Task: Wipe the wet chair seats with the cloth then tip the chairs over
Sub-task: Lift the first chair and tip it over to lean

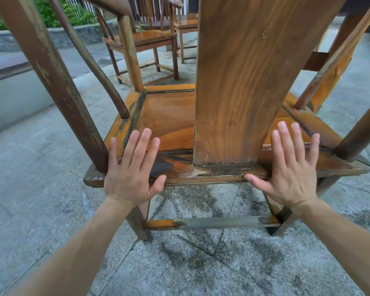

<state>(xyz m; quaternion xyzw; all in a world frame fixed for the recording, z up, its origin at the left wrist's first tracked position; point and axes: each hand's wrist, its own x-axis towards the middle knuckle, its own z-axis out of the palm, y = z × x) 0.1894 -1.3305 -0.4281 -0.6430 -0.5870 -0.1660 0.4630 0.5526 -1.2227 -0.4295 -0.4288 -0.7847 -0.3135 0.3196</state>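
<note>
A worn wooden armchair stands right in front of me, seen from behind, its wide back splat (248,82) rising through the middle of the view. Its orange-brown seat (169,122) shows on both sides of the splat. My left hand (130,167) lies flat with fingers spread on the rear seat rail, left of the splat. On the other side of the splat my right hand (288,165) lies the same way, fingers straight, thumb along the rail's edge. Neither hand holds anything. No cloth is in view.
Two more wooden chairs (150,41) stand upright behind this one, with another chair (186,24) further back. The stone paving (201,263) under me has dark damp patches. A low wall (13,97) and green plants run along the left.
</note>
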